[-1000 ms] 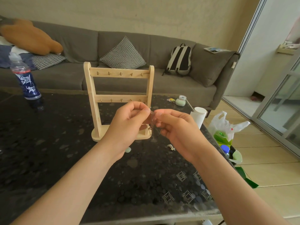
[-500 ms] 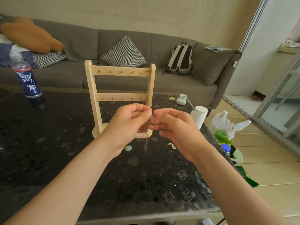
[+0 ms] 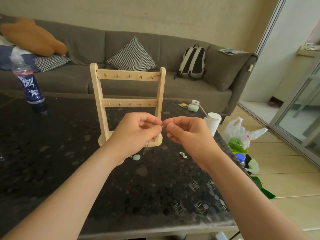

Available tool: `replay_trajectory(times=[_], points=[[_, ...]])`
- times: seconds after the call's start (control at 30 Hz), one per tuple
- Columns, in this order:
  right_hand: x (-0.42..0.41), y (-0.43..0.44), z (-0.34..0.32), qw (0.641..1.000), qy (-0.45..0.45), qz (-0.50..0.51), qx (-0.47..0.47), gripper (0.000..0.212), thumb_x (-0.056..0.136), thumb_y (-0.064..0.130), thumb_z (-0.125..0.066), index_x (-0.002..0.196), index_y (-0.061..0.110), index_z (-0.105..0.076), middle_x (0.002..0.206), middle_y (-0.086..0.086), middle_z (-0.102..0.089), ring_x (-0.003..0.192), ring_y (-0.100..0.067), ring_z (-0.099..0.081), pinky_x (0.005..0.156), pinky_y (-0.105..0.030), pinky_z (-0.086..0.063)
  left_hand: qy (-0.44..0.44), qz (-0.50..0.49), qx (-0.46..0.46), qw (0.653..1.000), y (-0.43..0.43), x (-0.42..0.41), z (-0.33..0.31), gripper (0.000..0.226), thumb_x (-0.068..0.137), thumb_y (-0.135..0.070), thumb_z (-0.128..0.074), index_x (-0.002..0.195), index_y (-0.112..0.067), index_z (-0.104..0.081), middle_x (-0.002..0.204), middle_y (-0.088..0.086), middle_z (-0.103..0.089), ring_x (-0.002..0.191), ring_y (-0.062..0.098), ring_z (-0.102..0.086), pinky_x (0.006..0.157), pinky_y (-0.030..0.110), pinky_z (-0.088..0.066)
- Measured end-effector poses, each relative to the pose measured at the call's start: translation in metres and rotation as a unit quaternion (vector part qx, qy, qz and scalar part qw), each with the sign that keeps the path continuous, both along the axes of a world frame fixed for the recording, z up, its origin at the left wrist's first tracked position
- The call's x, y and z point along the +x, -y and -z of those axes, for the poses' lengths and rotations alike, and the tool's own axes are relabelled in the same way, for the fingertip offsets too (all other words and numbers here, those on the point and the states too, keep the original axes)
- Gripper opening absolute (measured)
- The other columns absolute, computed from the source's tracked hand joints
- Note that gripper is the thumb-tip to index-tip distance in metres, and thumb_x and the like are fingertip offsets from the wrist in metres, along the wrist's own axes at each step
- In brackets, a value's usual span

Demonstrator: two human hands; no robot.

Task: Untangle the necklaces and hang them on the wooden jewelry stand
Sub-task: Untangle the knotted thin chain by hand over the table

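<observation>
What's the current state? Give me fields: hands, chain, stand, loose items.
left hand: pinches the necklace chain at its fingertips
right hand: pinches the same chain, fingertips almost meeting the left's
chain run: rest hangs below the left hand towards a pale green pendant; table contact unclear
wooden stand: upright on the table behind the hands, both hook rows bare
silver clump: lies on the table, untouched
status: nothing hung yet
</observation>
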State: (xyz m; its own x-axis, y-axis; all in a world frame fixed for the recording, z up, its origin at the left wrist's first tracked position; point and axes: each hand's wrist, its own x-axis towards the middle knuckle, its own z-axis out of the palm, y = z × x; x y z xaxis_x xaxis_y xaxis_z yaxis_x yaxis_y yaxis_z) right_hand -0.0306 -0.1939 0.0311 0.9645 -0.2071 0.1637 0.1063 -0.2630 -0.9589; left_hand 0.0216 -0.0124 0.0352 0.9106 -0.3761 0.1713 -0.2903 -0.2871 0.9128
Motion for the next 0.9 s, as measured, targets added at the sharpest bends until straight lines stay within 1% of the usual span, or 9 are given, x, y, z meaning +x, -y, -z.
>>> replay_trajectory(times=[0.13, 0.23, 0.3, 0.37, 0.47, 0.53, 0.6, 0.73, 0.9], points=[[-0.0012, 0.0004, 0.0, 1.0, 0.002, 0.003, -0.018, 0.017, 0.105, 0.014, -0.067, 0.105, 0.021, -0.082, 0.089, -0.002, -0.08, 0.082, -0.009, -0.072, 0.084, -0.028, -0.064, 0.027, -0.006, 0.028, 0.999, 0.0002, -0.002, 0.0012, 0.006, 0.098, -0.029, -0.074, 0.1, -0.03, -0.08, 0.085, -0.013, -0.079, 0.084, 0.005, -0.076, 0.079, 0.025, -0.058], [-0.0013, -0.0002, -0.0004, 1.0, 0.018, -0.003, -0.017, 0.016, 0.104, 0.011, -0.067, 0.107, 0.022, -0.078, 0.092, -0.009, -0.079, 0.081, -0.012, -0.071, 0.083, -0.031, -0.062, 0.006, -0.002, 0.01, 1.0, -0.0002, -0.0021, -0.0007, 0.007, 0.1, -0.028, -0.073, 0.101, -0.027, -0.08, 0.087, -0.011, -0.08, 0.085, 0.005, -0.077, 0.086, 0.03, -0.059], [-0.0018, -0.0012, -0.001, 0.999, 0.037, -0.007, -0.008, 0.016, 0.102, 0.007, -0.067, 0.105, 0.021, -0.074, 0.091, -0.011, -0.077, 0.08, -0.014, -0.071, 0.079, -0.028, -0.06, -0.016, 0.002, -0.003, 1.0, -0.0008, -0.002, -0.002, 0.009, 0.1, -0.028, -0.072, 0.1, -0.026, -0.08, 0.089, -0.01, -0.08, 0.087, 0.004, -0.077, 0.09, 0.032, -0.058], [-0.0031, -0.0024, -0.0032, 0.998, 0.06, 0.0, -0.028, 0.015, 0.1, 0.005, -0.068, 0.097, 0.019, -0.074, 0.087, -0.012, -0.075, 0.076, -0.013, -0.068, 0.072, -0.024, -0.057, -0.034, 0.004, -0.009, 0.999, -0.0009, -0.0014, -0.0029, 0.011, 0.1, -0.03, -0.071, 0.098, -0.027, -0.081, 0.09, -0.01, -0.08, 0.091, 0.003, -0.076, 0.098, 0.038, -0.057], [-0.0054, -0.0044, -0.0051, 0.995, 0.073, 0.017, -0.063, 0.02, 0.094, 0.002, -0.069, 0.087, 0.018, -0.077, 0.074, -0.002, -0.073, 0.063, -0.007, -0.062, 0.06, -0.017, -0.05, -0.052, 0.003, -0.02, 0.998, -0.0012, -0.0013, -0.0041, 0.014, 0.101, -0.032, -0.07, 0.096, -0.028, -0.082, 0.092, -0.009, -0.08, 0.097, 0.008, -0.075, 0.104, 0.048, -0.056], [-0.0065, -0.0059, -0.0065, 0.994, 0.073, 0.03, -0.081, 0.021, 0.09, 0.001, -0.069, 0.085, 0.019, -0.08, 0.068, 0.007, -0.072, 0.056, -0.002, -0.058, 0.056, -0.014, -0.047, -0.056, 0.004, -0.03, 0.998, -0.0017, -0.0014, -0.0047, 0.014, 0.101, -0.032, -0.07, 0.096, -0.028, -0.083, 0.094, -0.008, -0.08, 0.101, 0.013, -0.075, 0.106, 0.052, -0.055], [-0.0071, -0.0073, -0.0075, 0.992, 0.072, 0.038, -0.094, 0.02, 0.088, 0.002, -0.071, 0.084, 0.019, -0.081, 0.066, 0.011, -0.073, 0.055, -0.001, -0.06, 0.055, -0.012, -0.047, -0.06, 0.007, -0.037, 0.998, -0.0023, -0.002, -0.0051, 0.014, 0.1, -0.031, -0.071, 0.095, -0.028, -0.083, 0.096, -0.007, -0.08, 0.103, 0.015, -0.074, 0.106, 0.053, -0.055], [-0.0076, -0.0089, -0.0091, 0.989, 0.085, 0.031, -0.115, 0.016, 0.089, 0.01, -0.073, 0.084, 0.02, -0.083, 0.075, 0.009, -0.078, 0.065, -0.005, -0.069, 0.061, -0.015, -0.051, -0.06, 0.012, -0.039, 0.997, -0.0032, -0.0029, -0.0062, 0.013, 0.101, -0.029, -0.071, 0.098, -0.026, -0.083, 0.094, -0.007, -0.081, 0.098, 0.011, -0.076, 0.104, 0.047, -0.055], [-0.0056, -0.0061, -0.0055, 0.981, 0.096, 0.037, -0.167, 0.011, 0.092, 0.016, -0.076, 0.086, 0.022, -0.083, 0.079, 0.011, -0.079, 0.074, -0.007, -0.074, 0.066, -0.016, -0.055, -0.031, 0.01, -0.029, 0.999, -0.0051, -0.0044, -0.0059, 0.008, 0.099, -0.026, -0.074, 0.099, -0.024, -0.082, 0.09, -0.007, -0.081, 0.09, 0.008, -0.078, 0.09, 0.033, -0.055]])
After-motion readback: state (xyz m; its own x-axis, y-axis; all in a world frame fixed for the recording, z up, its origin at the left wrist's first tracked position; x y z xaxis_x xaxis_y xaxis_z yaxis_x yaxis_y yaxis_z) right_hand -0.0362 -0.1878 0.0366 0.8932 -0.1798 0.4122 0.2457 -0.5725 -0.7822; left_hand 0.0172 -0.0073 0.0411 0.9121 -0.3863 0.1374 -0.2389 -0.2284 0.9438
